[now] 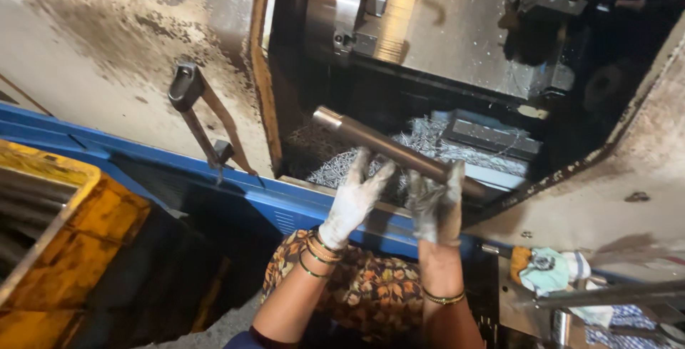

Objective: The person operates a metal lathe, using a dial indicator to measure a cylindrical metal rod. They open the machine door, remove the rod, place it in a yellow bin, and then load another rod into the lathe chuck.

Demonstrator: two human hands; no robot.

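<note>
Steel round bar (396, 150), slanted at lathe opening above chip pile (421, 142) w/ chuck (335, 6) beyond: likely heavy, rigid, oil-slick; left gloved hand (354, 199) under mid-length w/ fingers spread, right gloved hand (437, 203) wrapped near lower end; best gripped two-handed, spaced apart.

The far end of the metal bar (389, 150) is hidden behind the right hand (437, 203). The yellow bin (50, 178) is cut off at the left edge. The rags (553, 270) are blurred.
</note>
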